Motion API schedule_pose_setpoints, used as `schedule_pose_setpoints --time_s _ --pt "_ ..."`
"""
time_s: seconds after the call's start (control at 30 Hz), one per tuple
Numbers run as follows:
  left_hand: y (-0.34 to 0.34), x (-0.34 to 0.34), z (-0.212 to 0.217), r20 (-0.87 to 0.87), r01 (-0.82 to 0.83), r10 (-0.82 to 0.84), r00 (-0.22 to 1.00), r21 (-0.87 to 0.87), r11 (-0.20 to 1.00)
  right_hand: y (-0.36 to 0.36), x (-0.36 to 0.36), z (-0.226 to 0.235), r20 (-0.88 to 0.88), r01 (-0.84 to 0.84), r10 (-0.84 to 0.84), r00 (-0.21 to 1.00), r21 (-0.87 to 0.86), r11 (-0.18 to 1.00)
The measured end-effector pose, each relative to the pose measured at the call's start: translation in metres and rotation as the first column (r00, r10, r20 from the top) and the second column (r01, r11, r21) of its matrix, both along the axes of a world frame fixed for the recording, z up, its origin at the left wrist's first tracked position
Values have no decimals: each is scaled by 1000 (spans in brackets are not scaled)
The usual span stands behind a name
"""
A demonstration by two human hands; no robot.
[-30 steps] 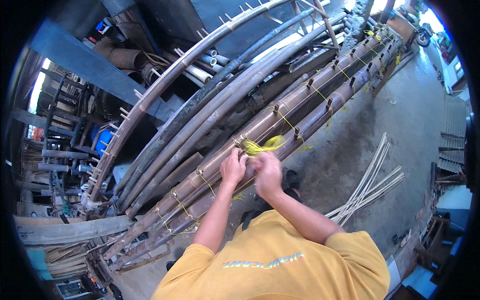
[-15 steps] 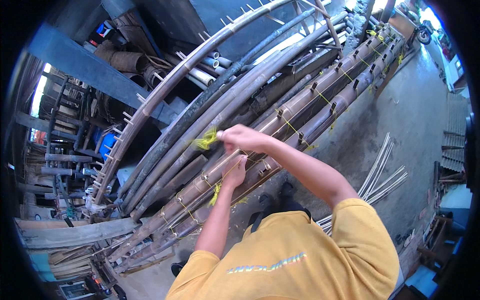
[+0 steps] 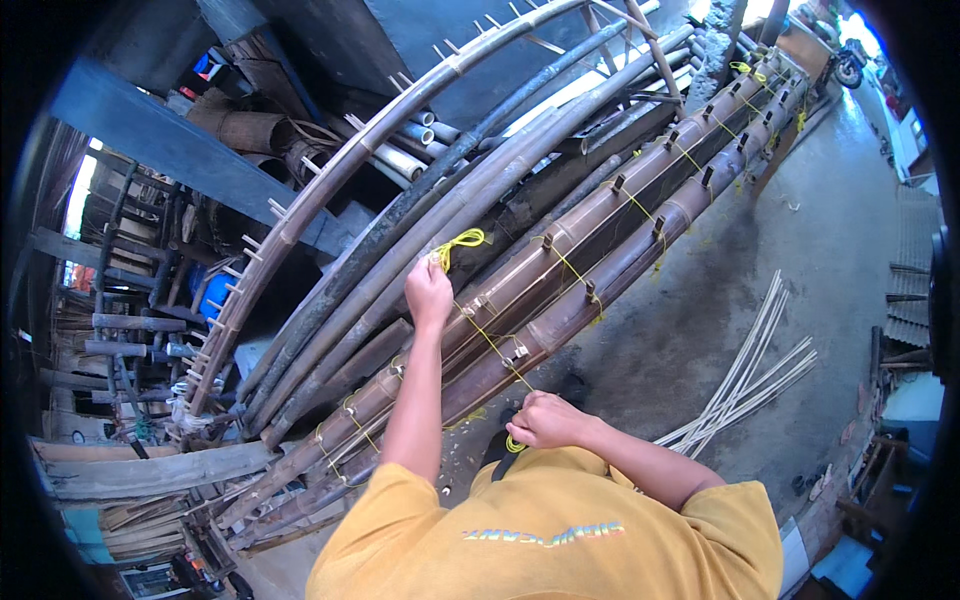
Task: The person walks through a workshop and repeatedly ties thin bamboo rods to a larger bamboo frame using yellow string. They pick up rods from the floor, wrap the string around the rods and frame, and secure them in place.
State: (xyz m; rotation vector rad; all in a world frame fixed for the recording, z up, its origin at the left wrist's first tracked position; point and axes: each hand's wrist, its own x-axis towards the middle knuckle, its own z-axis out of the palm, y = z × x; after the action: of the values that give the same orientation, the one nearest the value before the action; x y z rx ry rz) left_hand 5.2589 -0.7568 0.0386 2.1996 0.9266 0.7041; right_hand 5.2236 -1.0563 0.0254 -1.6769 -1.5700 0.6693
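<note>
Head view: two bamboo poles [image 3: 520, 268] lie side by side, running diagonally before the person. The left hand [image 3: 428, 290], past the farther pole, is closed on looped yellow cord [image 3: 444, 254]; the right hand [image 3: 548, 420], on the near side, grips the cord too, which spans both poles between the hands and looks taut. Lashings [image 3: 571, 267] already cross the poles toward both ends, beside pegs [image 3: 547, 241]; the crossing between the hands appears not yet tied off.

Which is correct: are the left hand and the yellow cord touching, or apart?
Touching. The head view shows the left hand closed around the yellow cord, with a loop sticking out above it.
</note>
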Motion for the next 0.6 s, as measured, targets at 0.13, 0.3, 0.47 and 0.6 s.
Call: schedule_pose_setpoints --time_s 0.13,0.3,0.47,0.6 --pt "24 -4 -63 -408 -11 13 913 7 1000 22 -6 3 139 -74 122 983 -312 947" --pt "50 -79 -27 -294 130 -126 947 -6 992 41 -71 9 129 -116 166 978 -327 938" --pt "26 -230 19 -518 225 -213 828 -40 973 79 -160 -31 -830 -59 -314 462 -382 922" --pt "-18 -266 -4 -419 270 -294 859 -118 956 115 -170 -39 -812 556 -69 -579 -455 695"
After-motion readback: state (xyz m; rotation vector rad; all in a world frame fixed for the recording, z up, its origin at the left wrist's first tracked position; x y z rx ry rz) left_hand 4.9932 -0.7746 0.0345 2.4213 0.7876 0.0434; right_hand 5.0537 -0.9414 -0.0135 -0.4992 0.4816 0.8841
